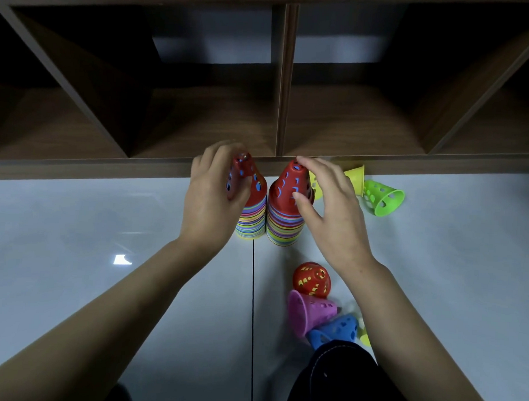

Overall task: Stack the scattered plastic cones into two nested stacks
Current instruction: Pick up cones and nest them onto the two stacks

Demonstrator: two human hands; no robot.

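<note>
Head view, left hand (211, 195) gripping left stack (252, 221), right hand (335, 208) pinching right stack (284, 228), pink cone (308, 314) nearby

The left stack (250, 218), under my left hand (211, 198), has a red top with blue showing through its holes, over thin rim stripes of purple, blue, green and yellow. The right stack (285, 225), under my right hand (334, 214), looks the same. Beyond that hand are a yellow cone (355, 176) and a lime-green cone (383, 198). Below my right wrist are a red cone (311, 280) flecked yellow, a pink cone (308, 313) and a blue cone (336, 329). The floor (76, 223) is pale grey.
</note>
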